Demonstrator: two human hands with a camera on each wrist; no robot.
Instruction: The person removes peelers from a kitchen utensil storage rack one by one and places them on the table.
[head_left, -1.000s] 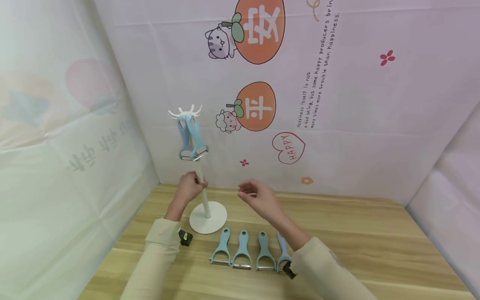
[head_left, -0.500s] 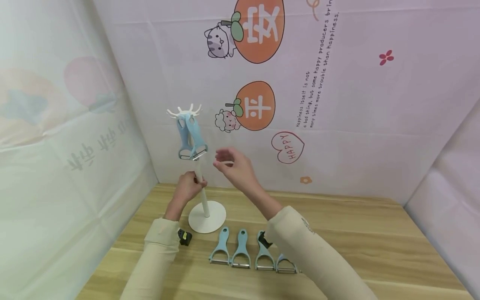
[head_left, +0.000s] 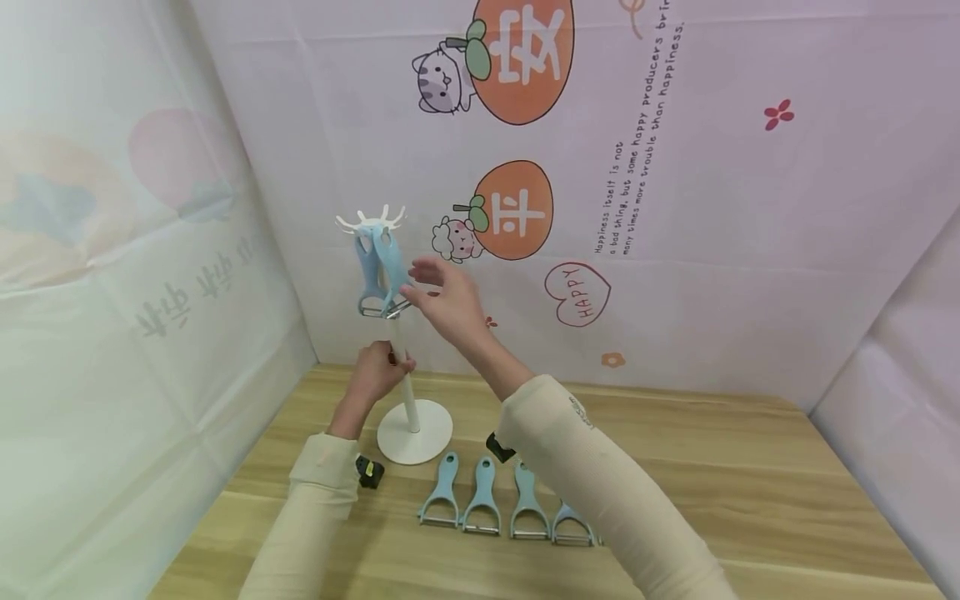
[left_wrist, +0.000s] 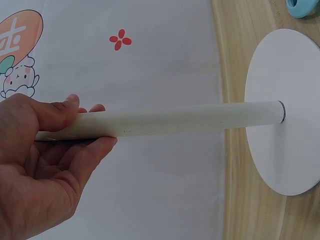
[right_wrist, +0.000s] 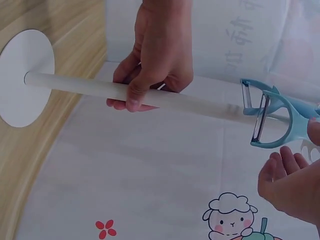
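Observation:
In the head view my left hand (head_left: 377,372) grips the pole of a white stand with a ring of hooks (head_left: 371,223) on top. Thumb and fingers wrap that pole (left_wrist: 175,120) in the left wrist view. Two blue Y-shaped peelers hang from the hooks, blades down: a front peeler (head_left: 392,260) and, behind it to the left, a darker one (head_left: 368,268). My right hand (head_left: 452,307) is beside the front peeler, fingers loosely bent and spread from the thumb. The thumb tip overlaps this peeler's handle (right_wrist: 299,126) in the right wrist view.
Several blue peelers lie in a row on the wooden table, including the leftmost peeler (head_left: 445,483); my right forearm covers part of the row. Behind them is the stand's round white base (head_left: 433,435). A printed white cloth (head_left: 675,325) hangs at the back.
My right hand has moved up and left from above the table to the front hanging peeler. The left hand keeps its hold on the pole.

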